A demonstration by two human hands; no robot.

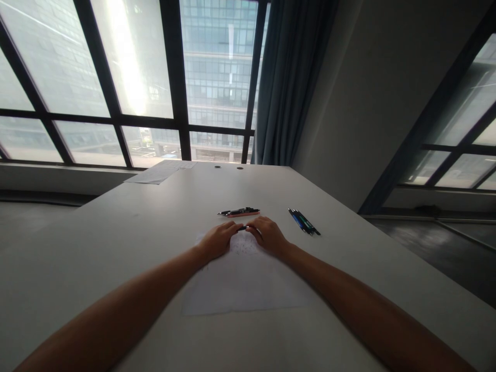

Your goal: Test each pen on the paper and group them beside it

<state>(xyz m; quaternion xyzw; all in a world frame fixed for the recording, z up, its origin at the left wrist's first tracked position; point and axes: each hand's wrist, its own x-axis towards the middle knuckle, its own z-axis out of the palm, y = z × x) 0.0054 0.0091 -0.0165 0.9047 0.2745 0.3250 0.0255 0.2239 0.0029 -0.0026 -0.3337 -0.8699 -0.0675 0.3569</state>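
Fingers of both hands meet over a small dark pen (242,228), each hand apparently pinching one end of it, though the grip is too small to read surely. Left hand (217,241) and right hand (268,235) rest on a white sheet of paper (244,284) lying on the bench (116,243) toward its near edge. Just beyond the hands lies a pink-and-black pen cluster (240,212); several blue and green pens (304,221) lie toward the right edge. Another sheet (158,173) sits at the far left corner.
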